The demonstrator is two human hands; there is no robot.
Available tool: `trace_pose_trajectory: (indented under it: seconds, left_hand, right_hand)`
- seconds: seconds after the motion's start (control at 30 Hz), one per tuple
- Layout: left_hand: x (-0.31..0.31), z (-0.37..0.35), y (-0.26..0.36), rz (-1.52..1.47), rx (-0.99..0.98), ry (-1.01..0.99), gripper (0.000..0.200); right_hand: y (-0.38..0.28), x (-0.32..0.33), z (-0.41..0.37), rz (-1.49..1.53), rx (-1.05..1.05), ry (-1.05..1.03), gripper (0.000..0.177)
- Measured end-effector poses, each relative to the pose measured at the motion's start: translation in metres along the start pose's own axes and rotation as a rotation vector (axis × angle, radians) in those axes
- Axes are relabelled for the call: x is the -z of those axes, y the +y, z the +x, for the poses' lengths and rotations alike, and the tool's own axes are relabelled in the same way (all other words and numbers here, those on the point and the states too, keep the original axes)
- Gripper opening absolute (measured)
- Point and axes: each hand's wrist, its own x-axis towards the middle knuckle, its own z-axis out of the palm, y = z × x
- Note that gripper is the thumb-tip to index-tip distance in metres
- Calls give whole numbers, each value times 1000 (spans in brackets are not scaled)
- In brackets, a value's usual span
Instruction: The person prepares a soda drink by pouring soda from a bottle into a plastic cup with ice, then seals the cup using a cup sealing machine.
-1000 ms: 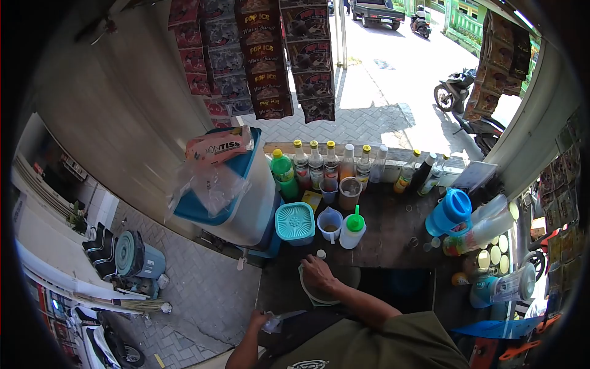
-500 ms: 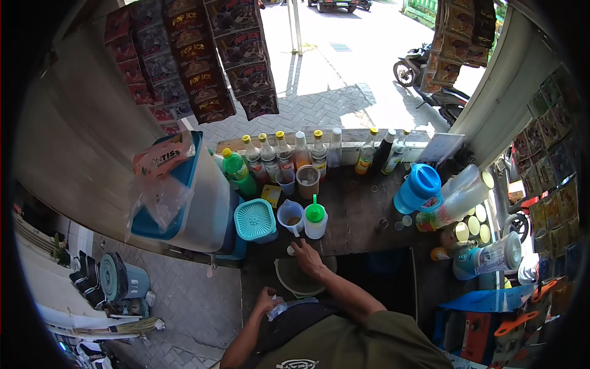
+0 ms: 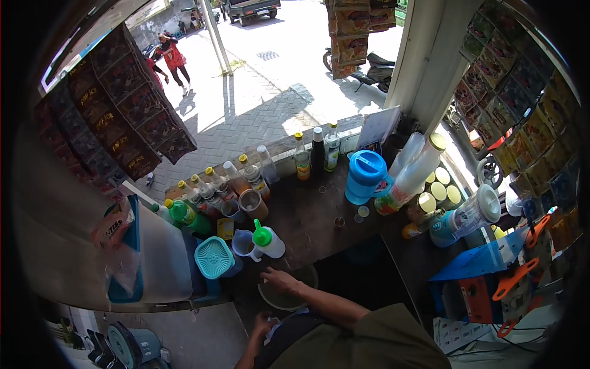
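Observation:
My right hand (image 3: 281, 281) reaches over the near side of a round bucket (image 3: 292, 303) below the counter edge. Its fingers are closed together, and what they pinch, if anything, is too small to make out. Low in front of my body, my left hand (image 3: 262, 324) is closed around a crumpled, pale plastic piece (image 3: 273, 325), partly hidden by the hand. Just beyond my right hand stand a squeeze bottle with a green cap (image 3: 268, 242), a clear measuring jug (image 3: 244, 245) and a tub with a turquoise lid (image 3: 215, 258).
Syrup bottles (image 3: 215, 183) line the counter's far edge. A blue pitcher (image 3: 365, 178), stacked plastic cups (image 3: 402, 181) and a blender (image 3: 470, 215) stand right, near a cup sealer (image 3: 479, 289). A large drink container (image 3: 166, 258) stands left. Sachet strips (image 3: 117, 117) hang above; people (image 3: 174, 58) walk outside.
The view has swung to the right, so the counter things appear shifted left and tilted. People have come into view outside. My right hand stays by the bucket; my left still grips the plastic.

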Motion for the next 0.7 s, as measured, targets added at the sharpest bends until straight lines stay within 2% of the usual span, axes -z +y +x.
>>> trace_pose_trajectory:
  seconds: [0.07,0.13,0.17,0.27,0.3,0.33,0.4,0.47,0.57,0.6,0.67,0.7]
  left_hand:
    - [-2,2,0,36,-24,-81,44]
    - [-6,9,7,-58,145,-116,38]
    - [-8,17,4,-57,137,-144,36]
    - [-19,42,-13,-78,114,-167,34]
    - [-22,40,-1,-33,108,-155,34]
    - [-17,44,18,18,95,-135,34]
    - [-14,63,38,117,52,-210,33]
    - [-17,71,65,-12,-73,-213,31]
    - [-19,85,125,-42,-81,-264,26]
    - [-20,85,150,-57,-92,-253,25]
    - [-25,97,184,-177,-252,-250,21]
    - [-22,88,224,-188,-328,-196,18]
  right_hand:
    - [-20,53,-43,-104,-17,-97,39]
    - [-17,119,-91,-93,-205,-117,35]
    - [-9,148,-122,-46,-269,115,33]
    - [-30,271,-214,-382,-433,921,25]
    - [-45,310,-241,-507,-454,1079,26]
    - [-54,341,-269,-522,-595,1133,26]
    - [-64,383,-308,-607,-567,1230,26]
    - [-70,402,-326,-700,-611,1171,25]
    - [-36,407,-344,-657,-642,1153,28]
    - [-29,402,-344,-607,-693,1080,29]
    - [-10,390,-337,-548,-743,967,32]
    - [-1,384,-335,-553,-751,945,34]
